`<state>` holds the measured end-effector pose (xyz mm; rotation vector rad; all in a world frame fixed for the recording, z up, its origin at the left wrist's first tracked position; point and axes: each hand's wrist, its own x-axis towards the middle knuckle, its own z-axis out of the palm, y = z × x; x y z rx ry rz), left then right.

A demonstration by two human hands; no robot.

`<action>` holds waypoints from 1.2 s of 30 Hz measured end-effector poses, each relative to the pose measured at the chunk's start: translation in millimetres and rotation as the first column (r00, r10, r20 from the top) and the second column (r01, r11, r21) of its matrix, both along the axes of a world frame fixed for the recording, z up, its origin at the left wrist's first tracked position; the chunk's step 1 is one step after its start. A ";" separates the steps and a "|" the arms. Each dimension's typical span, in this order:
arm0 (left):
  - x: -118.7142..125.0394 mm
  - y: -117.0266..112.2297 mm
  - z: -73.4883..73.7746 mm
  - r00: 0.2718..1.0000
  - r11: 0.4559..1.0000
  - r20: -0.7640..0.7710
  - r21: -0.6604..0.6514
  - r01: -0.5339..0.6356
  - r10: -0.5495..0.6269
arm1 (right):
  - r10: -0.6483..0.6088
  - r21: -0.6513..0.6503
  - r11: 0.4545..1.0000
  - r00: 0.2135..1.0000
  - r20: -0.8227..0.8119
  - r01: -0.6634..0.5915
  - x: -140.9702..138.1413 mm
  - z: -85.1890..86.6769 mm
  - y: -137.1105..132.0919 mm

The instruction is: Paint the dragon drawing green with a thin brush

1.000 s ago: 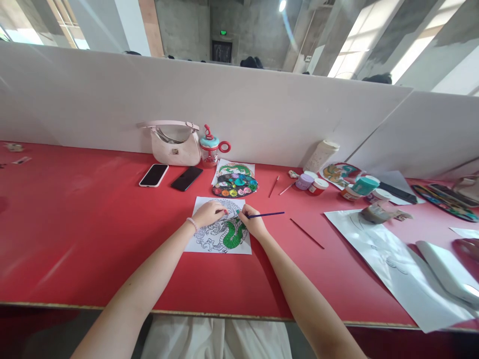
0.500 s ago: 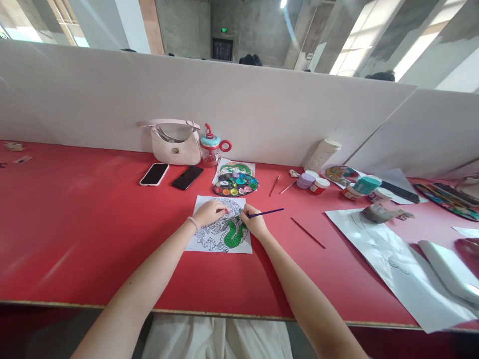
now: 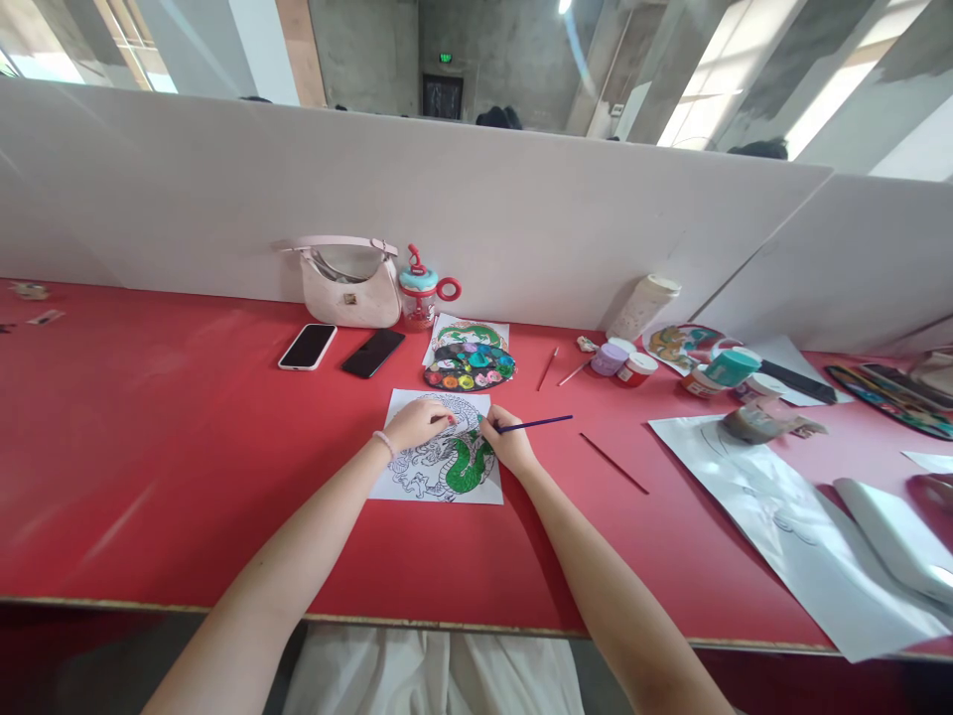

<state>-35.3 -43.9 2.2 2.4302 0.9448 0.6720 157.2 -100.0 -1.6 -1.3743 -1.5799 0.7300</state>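
A line drawing of a dragon on white paper [image 3: 409, 487] lies on the red table, part of its body painted green. My right hand [image 3: 510, 440] pinches a dark paintbrush [image 3: 543, 423] over the sheet's right side. The handle points right, and the fingers partly hide the tip. On the upper left of the drawing rests my left hand [image 3: 418, 424], its fingers laid toward the right with nothing seen in them. Just behind the sheet is a paint palette [image 3: 466, 381] with many colours, partly covering a coloured dragon picture [image 3: 476, 331].
Two phones [image 3: 308, 347], a handbag [image 3: 349, 288] and a drinking cup [image 3: 419, 298] stand at the back left. To the right lie a loose brush [image 3: 614, 463], paint jars [image 3: 636, 370], a murky water cup [image 3: 748, 424] and a large sheet [image 3: 745, 516]. A low partition [image 3: 521, 218] runs behind.
The brush handle has shifted slightly to the right with my right hand. My left hand stays in place on the paper.
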 end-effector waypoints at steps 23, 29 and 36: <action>-0.4 -1.4 2.6 1.000 1.000 -0.016 -0.010 -0.004 0.004 | 0.028 0.009 1.000 1.000 0.001 -0.028 0.8 -1.3 0.6; -0.9 0.3 1.0 1.000 1.000 -0.015 -0.008 0.008 -0.008 | 0.012 0.017 1.000 1.000 -0.012 -0.012 1.5 -3.3 2.4; -0.4 -0.9 3.5 1.000 1.000 -0.013 -0.004 0.010 -0.010 | 0.021 0.015 1.000 1.000 -0.015 -0.021 1.3 -3.6 2.7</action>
